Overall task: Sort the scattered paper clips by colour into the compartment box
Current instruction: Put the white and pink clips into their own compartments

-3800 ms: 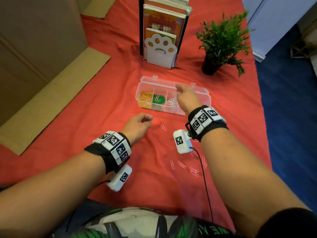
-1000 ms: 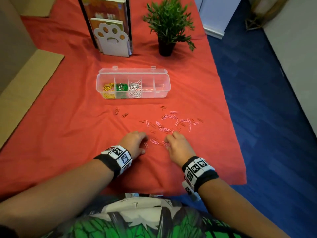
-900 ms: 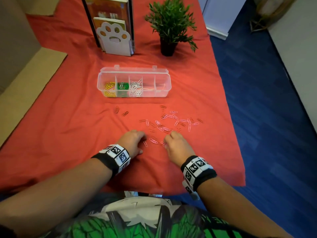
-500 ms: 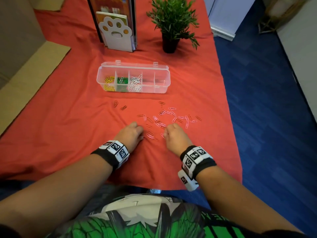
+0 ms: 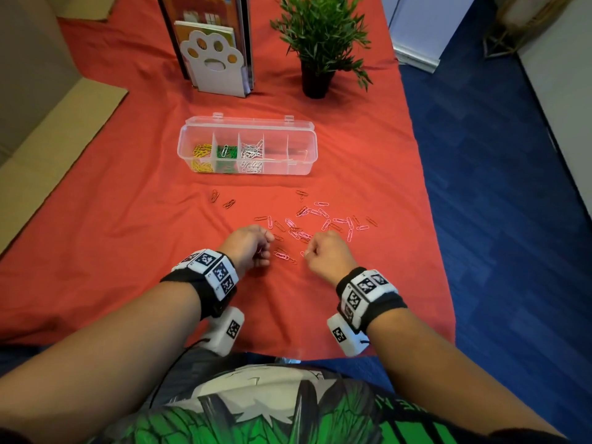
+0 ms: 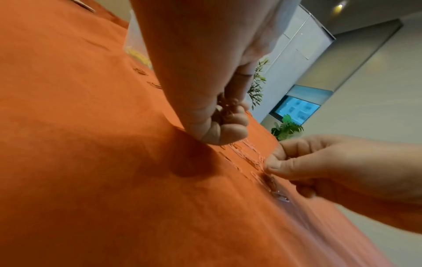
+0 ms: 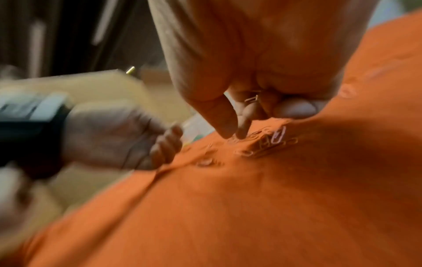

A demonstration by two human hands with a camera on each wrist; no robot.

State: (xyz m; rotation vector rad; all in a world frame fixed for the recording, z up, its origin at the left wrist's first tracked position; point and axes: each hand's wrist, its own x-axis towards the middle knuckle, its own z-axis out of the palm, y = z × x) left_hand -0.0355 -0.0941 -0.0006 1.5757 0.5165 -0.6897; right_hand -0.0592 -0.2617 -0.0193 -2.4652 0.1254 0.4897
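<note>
A clear compartment box (image 5: 301,161) stands open mid-table, with yellow clips (image 5: 201,150), green clips (image 5: 226,152) and white clips (image 5: 252,150) in its left three cells. Pink and red paper clips (image 5: 315,216) lie scattered on the red cloth in front of it, and two red clips (image 5: 221,200) sit apart to the left. My left hand (image 5: 264,248) rests on the cloth with its fingers curled round several clips (image 6: 226,112). My right hand (image 5: 309,251) keeps clips (image 7: 252,99) in its palm while thumb and forefinger (image 7: 242,131) pinch at the pile.
A paw-shaped bookend with books (image 5: 214,65) and a potted plant (image 5: 320,43) stand behind the box. Cardboard (image 5: 48,139) lies on the left. The table's right edge drops to blue floor (image 5: 496,187). The front edge is just behind my wrists.
My right hand came back from the box to the clip pile. Over the last second both hands crept a little further into the pile, fingers staying curled.
</note>
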